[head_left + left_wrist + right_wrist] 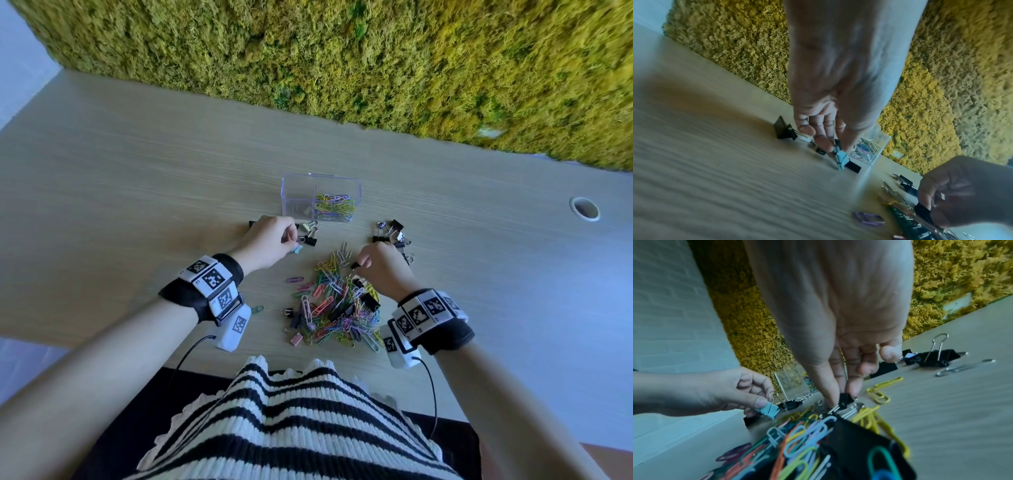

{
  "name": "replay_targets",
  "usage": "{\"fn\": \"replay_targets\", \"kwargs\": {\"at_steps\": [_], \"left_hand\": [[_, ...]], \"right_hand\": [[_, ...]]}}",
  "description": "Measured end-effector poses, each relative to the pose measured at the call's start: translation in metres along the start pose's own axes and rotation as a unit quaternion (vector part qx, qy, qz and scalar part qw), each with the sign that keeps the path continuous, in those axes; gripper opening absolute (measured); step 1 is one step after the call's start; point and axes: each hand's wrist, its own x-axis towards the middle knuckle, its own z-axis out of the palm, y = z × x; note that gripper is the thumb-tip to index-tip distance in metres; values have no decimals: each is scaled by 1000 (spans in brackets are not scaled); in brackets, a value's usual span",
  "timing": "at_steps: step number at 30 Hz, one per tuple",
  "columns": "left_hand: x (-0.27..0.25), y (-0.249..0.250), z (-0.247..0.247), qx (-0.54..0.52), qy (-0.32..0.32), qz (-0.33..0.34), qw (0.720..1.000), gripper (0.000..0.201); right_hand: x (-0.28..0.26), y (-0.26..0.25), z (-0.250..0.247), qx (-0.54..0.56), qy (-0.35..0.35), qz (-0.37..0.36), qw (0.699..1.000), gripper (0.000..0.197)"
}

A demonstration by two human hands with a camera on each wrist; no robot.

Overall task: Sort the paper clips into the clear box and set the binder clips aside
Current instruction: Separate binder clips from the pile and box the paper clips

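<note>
A mixed pile (337, 308) of coloured paper clips and binder clips lies on the table in front of me. The clear box (320, 197) stands behind it, with paper clips in its right half. My left hand (270, 240) pinches a light blue binder clip (840, 156) (768, 409) just above the table, left of the box. My right hand (376, 270) pinches a small black binder clip (844, 400) at the pile's far edge. Black binder clips lie in one group (308, 234) by my left hand and another (395, 236) right of the box.
A moss wall (342, 51) runs along the table's far edge. A round cable hole (585, 208) sits at the right of the wooden table (137, 171). One green paper clip (257, 309) lies apart by my left wrist. Cables hang from both wristbands.
</note>
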Motion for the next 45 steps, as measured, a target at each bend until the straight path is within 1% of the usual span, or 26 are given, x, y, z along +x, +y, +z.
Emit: {"fn": "replay_targets", "kwargs": {"at_steps": [3,5,8,9,10,11,13,14,16,18,19,21,24,26,28,30,32,34,35,38,40,43,45], "left_hand": [[1,-9,1,22,19,-8,1000,11],[1,-14,2,54,38,4,998,17],[-3,-11,0,101,100,59,988,30],[-4,-6,-1,96,116,84,985,32],[-5,0,-2,84,115,109,984,31],[-6,5,-3,69,93,131,985,30],[-9,15,-2,60,0,150,987,32],[-10,19,-1,66,-53,145,986,36],[-12,28,4,77,-145,107,981,51],[-13,37,11,78,-214,64,972,71],[-13,39,15,83,-237,55,966,78],[-12,41,23,109,-263,71,956,84],[-12,38,31,126,-274,111,947,80],[-16,38,30,109,-283,112,946,72],[-20,35,24,91,-273,118,950,66],[-24,28,18,81,-236,133,959,60],[-27,18,11,84,-185,138,969,54],[-29,7,7,77,-140,124,979,49],[-30,2,5,60,-122,113,984,46],[-32,-5,1,13,-75,96,992,35],[-32,-7,2,-8,-60,94,994,29],[-32,-8,4,-23,-58,91,994,26],[-32,-6,4,-23,-60,89,994,26]], "right_hand": [[3,3,4,-6,0,-10,1000,12],[2,4,7,-20,9,-30,999,13],[1,4,9,-38,41,-62,996,12],[1,5,8,-37,52,-63,996,13],[1,6,5,-29,63,-60,996,13],[3,9,1,-14,74,-49,996,11],[7,17,-9,29,113,-14,993,8],[9,21,-16,48,132,5,990,8],[10,29,-27,58,157,18,986,13],[9,30,-33,40,169,6,985,19],[9,28,-32,32,170,-4,985,22],[8,20,-26,42,149,-39,987,27],[10,7,-10,33,78,-73,994,37],[10,0,-1,6,30,-75,997,43],[8,-6,6,-23,-7,-86,996,47],[4,-10,13,-40,-35,-102,993,50],[0,-14,16,-27,-61,-121,990,45],[-3,-16,16,-25,-66,-135,988,37],[-4,-16,16,-36,-58,-128,989,40],[-5,-17,15,-93,-31,-70,993,73],[-9,-23,18,-111,-29,-67,991,80],[-12,-32,24,-109,-30,-97,989,71],[-9,-37,27,-86,-20,-90,992,55]]}}
